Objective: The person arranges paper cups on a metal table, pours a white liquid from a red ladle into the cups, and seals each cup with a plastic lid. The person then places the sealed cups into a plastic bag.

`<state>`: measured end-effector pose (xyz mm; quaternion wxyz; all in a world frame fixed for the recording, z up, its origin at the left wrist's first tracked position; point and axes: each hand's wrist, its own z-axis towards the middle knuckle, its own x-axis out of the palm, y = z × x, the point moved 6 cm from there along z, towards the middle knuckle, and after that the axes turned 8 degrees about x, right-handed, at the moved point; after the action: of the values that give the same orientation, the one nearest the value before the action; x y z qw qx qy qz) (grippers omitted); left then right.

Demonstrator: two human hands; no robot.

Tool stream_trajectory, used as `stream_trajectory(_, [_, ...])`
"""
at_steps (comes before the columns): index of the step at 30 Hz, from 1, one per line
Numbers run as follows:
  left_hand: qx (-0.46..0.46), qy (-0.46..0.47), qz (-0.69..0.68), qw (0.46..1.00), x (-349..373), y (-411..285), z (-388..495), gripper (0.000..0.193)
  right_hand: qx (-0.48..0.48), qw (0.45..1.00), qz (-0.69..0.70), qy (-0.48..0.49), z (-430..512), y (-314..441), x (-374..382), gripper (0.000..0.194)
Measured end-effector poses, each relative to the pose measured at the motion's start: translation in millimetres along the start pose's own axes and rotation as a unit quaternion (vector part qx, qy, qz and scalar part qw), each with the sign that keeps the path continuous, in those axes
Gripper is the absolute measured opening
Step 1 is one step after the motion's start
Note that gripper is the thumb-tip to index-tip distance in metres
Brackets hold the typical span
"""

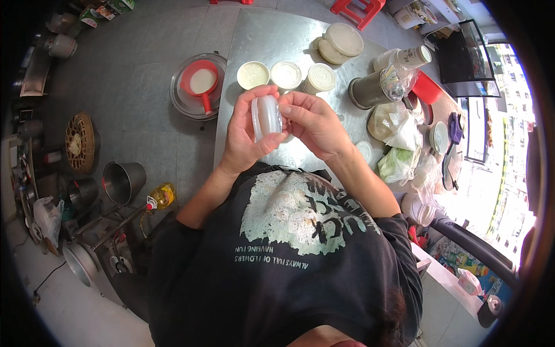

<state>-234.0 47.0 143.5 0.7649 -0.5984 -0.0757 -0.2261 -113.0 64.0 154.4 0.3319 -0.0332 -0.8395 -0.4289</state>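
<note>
A short stack of translucent plastic lids [268, 117] is held on edge over the near side of a steel table [256, 34]. My left hand [247, 130] grips the stack from the left, thumb below and fingers above. My right hand [310, 121] has its thumb and fingertips at the stack's right side. Just beyond the hands, an uncovered cup of pale liquid [253, 75] stands at the left of a row. Beside it are a lidded cup [286, 74] and another lidded white cup [320, 78].
Left of the table, a red strainer [199, 80] with white contents rests over a round metal pot [177, 102]. A lidded tub [344, 42] stands at the far side. To the right are a metal canister [368, 92], plastic bags [401, 130] and a loose lid [363, 152].
</note>
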Motion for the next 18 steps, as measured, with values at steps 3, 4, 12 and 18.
stream_trajectory(3, [-0.032,-0.003,-0.018,0.999,-1.7,0.0,-0.3,0.068,-0.018,1.0,-0.016,-0.011,-1.2,-3.6,-0.6,0.015])
stream_trajectory(4, [-0.03,-0.006,-0.04,0.999,-2.0,0.3,1.1,0.066,-0.043,0.997,-0.05,-0.026,-1.9,-3.7,-0.9,0.014])
stream_trajectory(12, [-0.092,-0.104,-0.212,0.967,-9.4,13.6,4.8,0.055,-0.367,0.733,-0.571,-0.041,-29.9,6.8,24.6,0.025])
stream_trajectory(18, [-0.04,-0.102,-0.078,0.991,-10.3,8.4,4.8,0.054,-0.198,0.923,-0.322,-0.075,-17.9,4.3,2.6,0.018])
